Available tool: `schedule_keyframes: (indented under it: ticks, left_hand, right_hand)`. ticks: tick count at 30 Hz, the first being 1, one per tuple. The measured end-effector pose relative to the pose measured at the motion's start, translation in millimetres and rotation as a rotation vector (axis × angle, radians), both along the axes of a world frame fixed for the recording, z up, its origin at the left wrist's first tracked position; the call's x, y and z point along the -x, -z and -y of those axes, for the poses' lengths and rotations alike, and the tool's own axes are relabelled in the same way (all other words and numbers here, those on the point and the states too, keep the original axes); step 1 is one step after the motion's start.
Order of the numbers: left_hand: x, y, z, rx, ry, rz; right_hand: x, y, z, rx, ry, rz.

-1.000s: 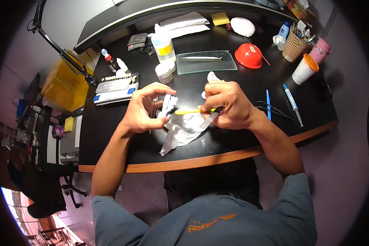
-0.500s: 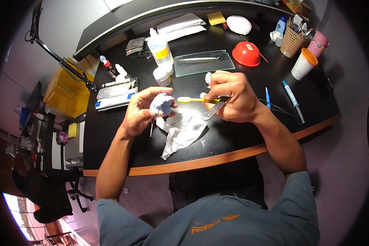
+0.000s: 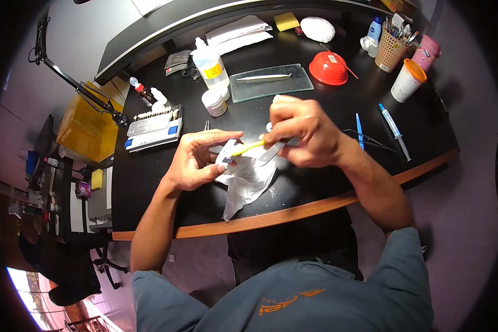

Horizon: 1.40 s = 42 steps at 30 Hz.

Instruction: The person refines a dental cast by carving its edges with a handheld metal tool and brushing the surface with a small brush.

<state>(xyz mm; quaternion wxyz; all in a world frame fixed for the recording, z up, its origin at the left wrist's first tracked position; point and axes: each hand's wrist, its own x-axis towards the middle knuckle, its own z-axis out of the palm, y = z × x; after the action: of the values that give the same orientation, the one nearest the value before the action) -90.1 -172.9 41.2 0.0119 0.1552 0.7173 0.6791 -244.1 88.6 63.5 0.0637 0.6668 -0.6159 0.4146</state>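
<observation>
My left hand (image 3: 196,160) grips a pale blue dental cast (image 3: 227,156) between thumb and fingers, so much of the cast is hidden. A yellow toothbrush (image 3: 250,147) is pinched in my right hand (image 3: 306,133), its head against the cast. From the same hand juts a flat, pale metal blade (image 3: 272,153); its handle is covered by my fingers. Below the cast hangs or lies a crumpled white tissue (image 3: 248,187), partly behind it. A small white object sits by my right fingers, too unclear to name.
Behind my hands are a glass slab (image 3: 271,91) with a thin tool, a clear bottle (image 3: 209,66), a white jar (image 3: 214,103) and a red bowl (image 3: 327,69). A shade guide (image 3: 155,127) lies left. A syringe (image 3: 394,131), tweezers (image 3: 373,142) and an orange-lidded cup (image 3: 408,81) are right.
The toothbrush has moved left and down, from apart from the cast to touching it. My left hand has tilted the cast and lowered slightly.
</observation>
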Motion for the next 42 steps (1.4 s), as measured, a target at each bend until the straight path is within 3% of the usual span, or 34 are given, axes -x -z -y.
schedule_keyframes:
  ticks: [6,11,17,24,27,31,35,37,42]
  left_hand:
    - [2,-1,-7,0.055,0.016,-0.023]
    - [0,-3,-5,0.052,-0.017,-0.003]
    - [1,4,-5,-0.046,-0.064,-0.078]
    - [4,5,-2,-0.243,-0.128,-0.097]
    - [2,0,-9,-0.221,-0.187,-0.135]
    - [2,4,-10,-0.004,-0.255,-0.14]
    - [3,5,-12,-0.015,-0.314,-0.217]
    - [4,5,-10,-0.019,-0.336,-0.213]
    - [6,5,-11,0.076,-0.39,-0.277]
  right_hand:
    - [-11,6,7,0.029,-0.077,0.018]
    - [7,1,-5,-0.085,0.08,-0.061]
    - [-7,-3,5,0.204,0.063,0.005]
    - [4,2,-1,0.106,0.058,-0.051]
    - [-4,1,2,0.193,0.106,0.027]
    - [-19,8,14,0.212,0.133,0.014]
    - [-6,10,6,0.068,0.129,-0.086]
    - [4,4,-6,-0.076,0.255,-0.096]
    - [14,-13,-24,-0.47,0.323,0.007]
